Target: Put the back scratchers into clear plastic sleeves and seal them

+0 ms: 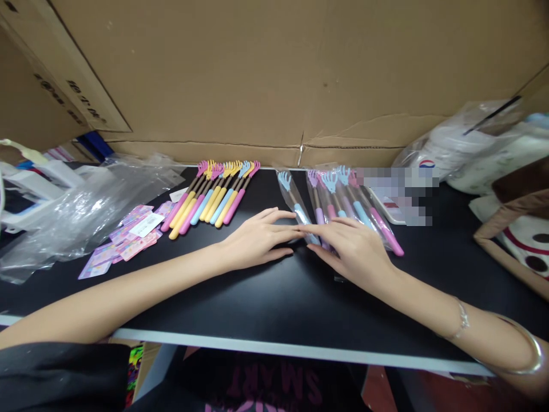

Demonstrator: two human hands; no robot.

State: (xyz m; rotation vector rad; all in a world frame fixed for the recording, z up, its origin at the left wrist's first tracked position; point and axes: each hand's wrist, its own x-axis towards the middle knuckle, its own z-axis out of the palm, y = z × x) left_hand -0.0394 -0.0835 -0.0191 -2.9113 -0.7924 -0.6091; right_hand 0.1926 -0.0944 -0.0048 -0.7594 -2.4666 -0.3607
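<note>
Touching bagged blue scratcher [295, 201], left hand [259, 239], right hand [358, 249]

From my remote feed, I read place as small packing workshop. Signs I see: black worktop [266, 309] with pale edge, tall cardboard panels [257, 74] behind, clear plastic bags [98, 212] heaped at left, printed cards [124, 234] scattered beside, back scratchers [226, 207] lined up loose, bagged ones [362, 213] grouped apart.

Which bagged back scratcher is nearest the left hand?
The blue-handled scratcher, leftmost of the bagged ones, by the left hand; the other bagged scratchers lie farther right.
</note>
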